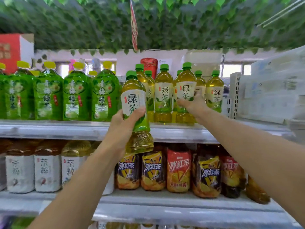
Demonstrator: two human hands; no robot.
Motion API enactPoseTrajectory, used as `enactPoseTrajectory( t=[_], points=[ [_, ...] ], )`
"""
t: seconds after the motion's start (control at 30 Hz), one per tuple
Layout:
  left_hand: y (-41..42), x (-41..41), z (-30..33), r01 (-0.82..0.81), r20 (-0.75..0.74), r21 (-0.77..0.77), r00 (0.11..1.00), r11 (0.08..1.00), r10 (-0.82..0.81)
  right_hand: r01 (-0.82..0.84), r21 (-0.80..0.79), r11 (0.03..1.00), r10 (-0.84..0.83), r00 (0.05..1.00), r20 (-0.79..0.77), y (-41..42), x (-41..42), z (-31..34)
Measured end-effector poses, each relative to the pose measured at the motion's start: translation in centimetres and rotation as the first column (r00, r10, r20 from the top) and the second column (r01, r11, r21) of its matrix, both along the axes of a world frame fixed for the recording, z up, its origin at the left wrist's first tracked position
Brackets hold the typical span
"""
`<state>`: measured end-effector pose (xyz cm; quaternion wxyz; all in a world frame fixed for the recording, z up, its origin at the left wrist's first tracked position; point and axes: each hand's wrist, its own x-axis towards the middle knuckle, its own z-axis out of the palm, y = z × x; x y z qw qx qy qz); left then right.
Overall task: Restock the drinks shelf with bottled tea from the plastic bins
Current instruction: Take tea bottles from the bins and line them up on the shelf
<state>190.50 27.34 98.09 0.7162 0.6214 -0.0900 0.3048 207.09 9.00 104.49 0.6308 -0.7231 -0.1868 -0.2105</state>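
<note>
My left hand grips a green-capped bottle of green tea around its middle, holding it upright in front of the top shelf's edge. My right hand is wrapped around a second green tea bottle, which stands on that shelf among several bottles of the same kind. No plastic bin is in view.
Large green plum-tea bottles fill the top shelf's left side. The shelf below carries white-label tea and iced black tea bottles. White stacked goods stand at the right. Leafy decoration hangs overhead.
</note>
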Motion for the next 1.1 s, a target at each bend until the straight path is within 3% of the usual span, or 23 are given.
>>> enactPoseTrajectory(
  t=[0.17,0.2,0.27,0.3,0.33,0.37,0.43,0.47,0.57,0.67,0.7,0.77,0.83,0.9,0.97,1.1],
  points=[
    [-1.1,1.2,0.2,-0.014,0.005,-0.012,1.0,1.0,0.014,0.031,-0.151,0.988,-0.045,0.995,-0.091,-0.5,-1.1,0.4],
    [-1.3,1.4,0.1,-0.013,0.013,-0.013,1.0,1.0,0.013,0.133,-0.194,0.972,-0.136,0.991,-0.003,-0.7,-1.9,0.2],
    [-1.7,1.9,0.2,-0.028,0.036,0.013,0.999,1.0,0.027,0.343,-0.174,0.923,-0.278,0.908,0.314,-1.3,-4.7,-0.5],
    [-2.0,2.1,0.3,-0.044,0.052,0.037,0.998,0.998,0.042,0.32,-0.151,0.935,-0.233,0.878,0.419,-1.6,-6.2,-1.0],
    [-2.3,2.4,0.5,-0.056,0.074,0.059,0.996,0.997,0.052,0.188,-0.184,0.965,-0.096,0.902,0.42,-1.9,-7.7,-1.5],
    [-2.7,2.6,0.7,-0.057,0.098,0.072,0.994,0.996,0.05,-0.015,-0.271,0.962,0.103,0.944,0.313,-2.0,-9.3,-2.0],
    [-4.0,3.1,1.3,-0.031,0.139,0.067,0.99,0.997,0.021,-0.349,-0.433,0.831,0.388,0.922,0.001,-1.7,-11.4,-3.0],
    [-4.8,3.3,1.6,-0.014,0.155,0.062,0.988,0.998,0.004,-0.38,-0.47,0.796,0.413,0.91,-0.036,-1.4,-11.4,-3.5],
    [-7.0,3.9,2.4,0.046,0.171,0.105,0.983,0.993,-0.064,-0.287,-0.331,0.899,0.349,0.926,0.146,-0.7,-11.1,-4.0],
    [-8.3,4.3,3.8,0.149,0.116,0.21,0.977,0.966,-0.176,-0.295,-0.18,0.938,0.329,0.922,0.205,-2.0,-10.2,-3.9],
    [-8.4,4.4,4.4,0.137,0.104,0.247,0.98,0.959,-0.167,-0.263,-0.15,0.953,0.291,0.932,0.216,-2.6,-9.8,-3.8],
    [-8.0,5.3,5.0,-0.037,0.152,0.325,0.988,0.945,-0.013,-0.172,-0.093,0.981,0.189,0.954,0.234,-4.2,-8.5,-3.1],
    [-7.2,6.9,4.6,-0.31,0.249,0.378,0.942,0.872,0.227,-0.114,-0.016,0.993,0.115,0.97,0.213,-6.0,-6.8,-2.1],
    [-6.4,8.6,3.3,-0.497,0.309,0.479,0.867,0.724,0.39,-0.101,0.038,0.994,0.093,0.981,0.17,-7.5,-5.1,-1.1],
    [-5.9,10.1,2.2,-0.572,0.347,0.568,0.818,0.592,0.459,-0.084,0.044,0.995,0.079,0.991,0.111,-8.4,-3.3,-0.7],
    [-5.8,12.1,1.6,-0.643,0.376,0.598,0.752,0.478,0.541,-0.07,-0.011,0.997,0.07,0.998,0.001,-8.7,-1.1,-1.1]
  ],
)
